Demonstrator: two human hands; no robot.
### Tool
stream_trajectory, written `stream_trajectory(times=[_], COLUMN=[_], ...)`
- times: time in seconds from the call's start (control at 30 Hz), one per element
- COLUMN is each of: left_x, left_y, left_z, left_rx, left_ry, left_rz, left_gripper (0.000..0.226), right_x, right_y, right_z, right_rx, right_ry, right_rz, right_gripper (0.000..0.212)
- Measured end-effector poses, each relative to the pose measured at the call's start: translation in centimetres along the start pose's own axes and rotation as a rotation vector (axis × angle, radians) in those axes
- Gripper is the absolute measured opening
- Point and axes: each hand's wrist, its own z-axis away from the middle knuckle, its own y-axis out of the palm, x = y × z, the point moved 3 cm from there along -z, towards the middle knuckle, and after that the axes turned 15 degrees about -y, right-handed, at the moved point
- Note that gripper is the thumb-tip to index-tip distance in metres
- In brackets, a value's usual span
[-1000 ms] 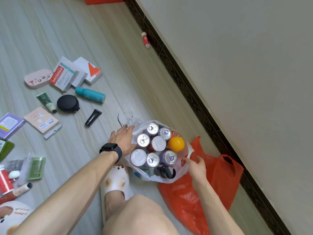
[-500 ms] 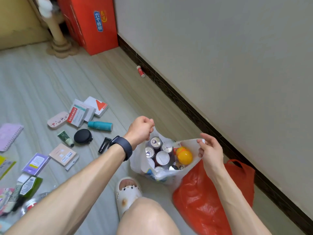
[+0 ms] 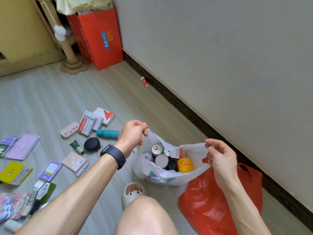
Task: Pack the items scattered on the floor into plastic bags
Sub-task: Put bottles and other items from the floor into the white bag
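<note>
While the left hand (image 3: 133, 133) and right hand (image 3: 220, 155) each pinch a handle of the white bag (image 3: 157, 173), the weight of the cans (image 3: 156, 149) below the fingers (image 3: 143, 132) might tear its plastic.

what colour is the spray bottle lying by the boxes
Teal spray bottle, clearest in the head view.

Filled bag (image 3: 159, 175) stood on the floor (image 3: 50, 99) ahead of my knee (image 3: 144, 216), its rim held between my left hand (image 3: 133, 133) and right hand (image 3: 220, 156). Cans (image 3: 156, 149) stood upright inside it. Slack bag (image 3: 211, 209) lay touching it on the right, near the wall (image 3: 237, 65). Boxes (image 3: 94, 121) lay to the left, and the notebook (image 3: 22, 146) farther left. Small tube (image 3: 145, 81) lay behind, against the skirting (image 3: 186, 109).
</note>
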Motion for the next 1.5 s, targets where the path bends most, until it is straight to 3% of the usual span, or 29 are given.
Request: stream_trajectory(times=[0.1,0.3,0.4,0.47,0.57,0.63,0.7,0.77,0.83,0.93,1.03,1.17,1.27,1.37,1.5], left_x=[0.4,1.6,2.2,2.7,4.8,6.2,7.1,7.0,6.6,6.8,8.1,10.8,12.1,11.0,7.7], left_y=[-0.6,0.7,1.7,2.8,4.9,6.1,7.4,7.9,7.3,5.2,2.9,1.7,2.5,3.5,3.6], left_z=[-0.6,-1.5,-1.3,-0.4,0.1,-0.6,-1.7,-3.4,-5.0,-6.4,-8.0,-9.4,-9.7,-8.5,-5.8], left_rx=[-0.111,-0.244,-0.335,-0.404,-0.356,-0.291,-0.206,-0.153,-0.202,-0.272,-0.206,-0.158,-0.038,0.012,0.067], left_ry=[0.074,0.134,0.203,0.384,0.884,1.114,1.18,1.012,0.779,0.743,0.655,0.537,0.517,0.561,0.64], left_rz=[-0.138,-0.677,-0.98,-1.236,-1.621,-1.888,-2.086,-2.112,-2.108,-2.124,-1.977,-2.047,-2.048,-1.922,-1.667], left_gripper=[0.014,0.02,0.052,0.071,0.07,0.056,0.034,0.027,0.034,0.05,0.089,0.121,0.124,0.121,0.086], right_x=[-0.4,-0.4,-0.9,-1.7,-1.6,-1.2,-2.5,-5.2,-8.2,-10.6,-10.8,-12.1,-13.8,-13.0,-8.9], right_y=[0.1,1.0,1.6,1.6,1.8,3.1,5.1,6.6,6.4,3.8,1.8,0.4,0.4,0.9,2.4], right_z=[-1.0,-1.0,-0.5,0.0,0.6,0.6,0.0,-0.8,-1.5,-2.6,-2.3,-1.7,-1.3,-1.6,-1.7], right_rx=[0.02,0.281,0.498,0.544,0.318,0.238,0.366,0.691,1.017,1.219,1.202,1.155,1.177,1.133,1.116], right_ry=[-0.049,-0.033,-0.078,-0.103,-0.446,-0.761,-0.945,-0.874,-0.601,-0.375,-0.36,-0.209,-0.112,-0.157,-0.284], right_rz=[0.183,0.531,0.776,0.983,1.238,1.22,1.17,1.245,1.433,1.625,1.549,1.414,1.356,1.349,1.204], right_gripper=[0.032,0.027,0.019,0.032,0.049,0.035,0.015,0.017,0.034,0.067,0.098,0.118,0.131,0.135,0.122])
